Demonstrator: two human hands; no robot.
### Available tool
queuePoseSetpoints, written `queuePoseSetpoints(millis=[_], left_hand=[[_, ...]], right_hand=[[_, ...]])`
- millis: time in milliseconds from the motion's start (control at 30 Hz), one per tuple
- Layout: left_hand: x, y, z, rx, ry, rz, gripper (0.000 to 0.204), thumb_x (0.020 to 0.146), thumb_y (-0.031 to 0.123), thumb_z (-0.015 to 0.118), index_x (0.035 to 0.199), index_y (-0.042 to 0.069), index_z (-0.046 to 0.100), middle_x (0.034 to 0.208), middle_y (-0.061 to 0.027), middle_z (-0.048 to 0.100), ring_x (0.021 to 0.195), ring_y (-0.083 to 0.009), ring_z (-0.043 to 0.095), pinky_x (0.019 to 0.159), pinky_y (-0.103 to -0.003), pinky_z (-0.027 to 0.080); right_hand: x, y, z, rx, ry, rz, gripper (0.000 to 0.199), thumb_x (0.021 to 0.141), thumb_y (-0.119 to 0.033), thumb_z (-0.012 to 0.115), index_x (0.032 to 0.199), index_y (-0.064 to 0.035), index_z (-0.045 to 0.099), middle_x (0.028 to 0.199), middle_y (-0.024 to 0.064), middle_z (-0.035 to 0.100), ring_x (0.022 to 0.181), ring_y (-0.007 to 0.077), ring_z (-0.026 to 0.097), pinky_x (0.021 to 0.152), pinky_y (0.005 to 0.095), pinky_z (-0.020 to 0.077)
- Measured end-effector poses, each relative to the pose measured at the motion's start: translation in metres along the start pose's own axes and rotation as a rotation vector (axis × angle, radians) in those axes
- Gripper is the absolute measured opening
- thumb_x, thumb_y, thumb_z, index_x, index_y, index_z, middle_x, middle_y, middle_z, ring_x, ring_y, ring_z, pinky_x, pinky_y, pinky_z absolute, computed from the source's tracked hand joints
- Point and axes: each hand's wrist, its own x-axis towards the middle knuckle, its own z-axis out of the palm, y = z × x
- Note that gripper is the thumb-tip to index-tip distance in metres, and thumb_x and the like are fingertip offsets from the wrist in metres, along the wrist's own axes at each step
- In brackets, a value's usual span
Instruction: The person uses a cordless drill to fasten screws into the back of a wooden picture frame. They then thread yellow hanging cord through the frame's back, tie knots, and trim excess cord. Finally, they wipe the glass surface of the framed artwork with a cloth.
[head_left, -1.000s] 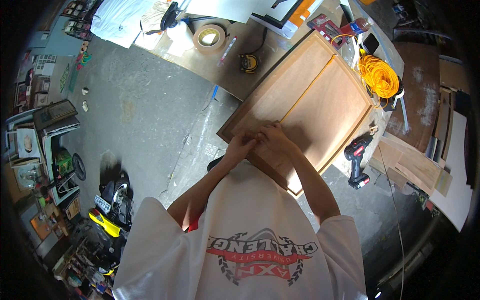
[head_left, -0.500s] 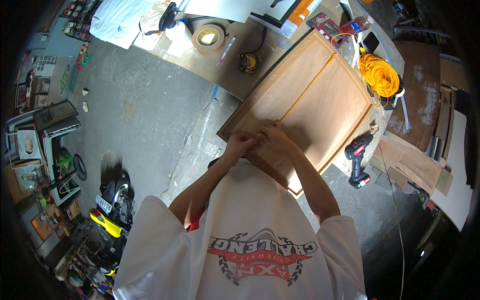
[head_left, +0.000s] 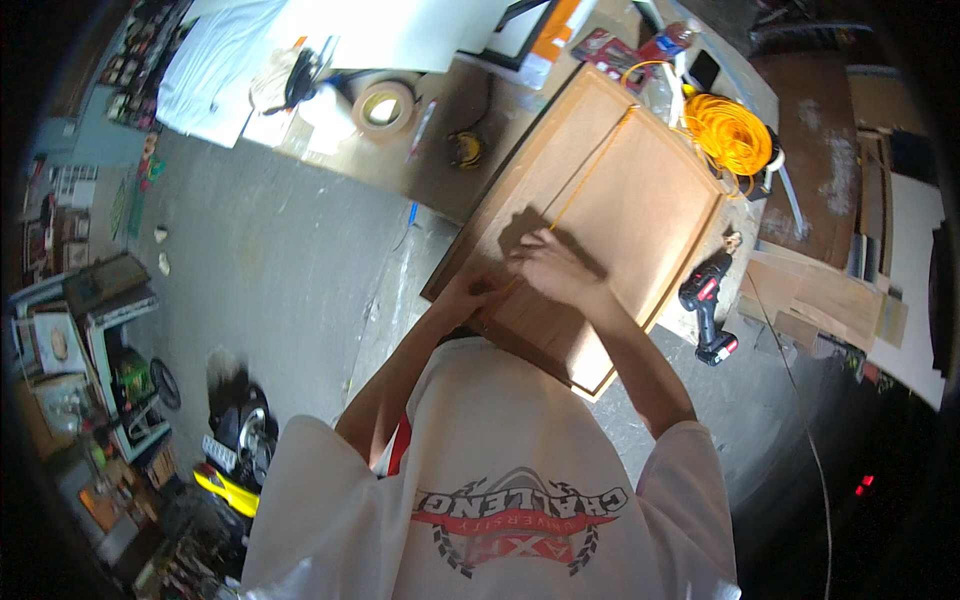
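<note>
A shallow wooden panel with a raised frame (head_left: 660, 215) lies at an angle in front of me, overhanging the table's near edge. An orange cord (head_left: 592, 172) runs down its length from the far edge toward my hands. My right hand (head_left: 556, 268) is over the panel's near part, slightly blurred, with its fingers bunched where the cord meets them. Close to the panel's near left corner is my left hand (head_left: 472, 297), its fingers closed at the frame; what they pinch is hidden.
A coil of orange cord (head_left: 728, 135) and a cordless drill (head_left: 707, 305) lie to the right. Left of the panel on the table (head_left: 440, 185) are a tape measure (head_left: 465, 150), a tape roll (head_left: 384, 109) and a marker (head_left: 422, 128). A motorcycle (head_left: 235, 465) stands at lower left.
My right hand has lifted and moved away from my left hand, over the panel; the two were together at the near edge. The view has shifted slightly.
</note>
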Motion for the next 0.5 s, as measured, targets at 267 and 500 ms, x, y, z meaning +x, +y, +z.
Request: queuePoseSetpoints(millis=[267, 500], left_hand=[[0.037, -0.001, 0.010, 0.009, -0.094, 0.267, 0.024, 0.090, 0.024, 0.076, 0.095, 0.002, 0.067, 0.081, -0.0051, 0.071, 0.079, -0.0121, 0.067, 0.072, -0.028, 0.052], [0.134, 0.084, 0.006, 0.789, 0.313, 0.424, 0.032, 0.081, 0.017, 0.078, 0.104, 0.002, 0.063, 0.113, -0.0168, 0.066, 0.103, -0.0350, 0.066, 0.084, -0.041, 0.054]], right_hand=[[-0.041, -0.008, -0.006, 0.417, 0.597, 0.342, 0.015, 0.091, -0.021, 0.069, 0.101, -0.0092, 0.070, 0.099, 0.0106, 0.067, 0.109, 0.0304, 0.058, 0.096, 0.0422, 0.0424], [-0.146, 0.032, 0.006, 0.713, 0.918, 0.952, 0.018, 0.099, -0.017, 0.065, 0.110, -0.0036, 0.071, 0.100, 0.0080, 0.070, 0.090, 0.0167, 0.064, 0.079, 0.0317, 0.0506]])
